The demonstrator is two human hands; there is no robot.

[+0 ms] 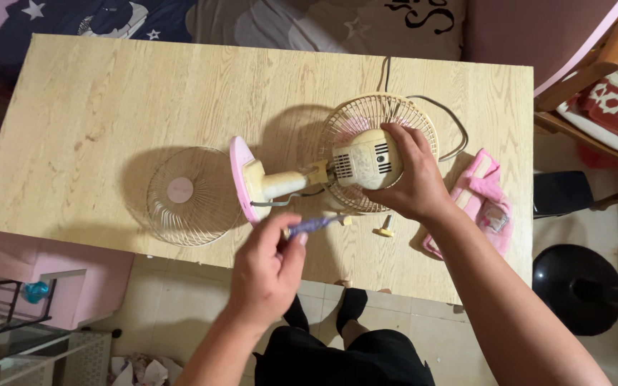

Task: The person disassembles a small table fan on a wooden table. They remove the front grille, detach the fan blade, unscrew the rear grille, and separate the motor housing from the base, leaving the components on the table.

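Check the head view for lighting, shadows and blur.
Head view: even indoor light; soft shadows fall left of the detached fan grille and fan base on the wooden table; left hand slightly soft, right hand on the motor housing sharp.

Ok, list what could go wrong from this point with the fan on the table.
1. The small cream knob lies loose near the table's front edge; a nudge could send it to the floor.
2. The right hand alone steadies the motor housing while the fan lies on its side; it may roll.
3. The purple screwdriver in the left hand could slip toward the wires.
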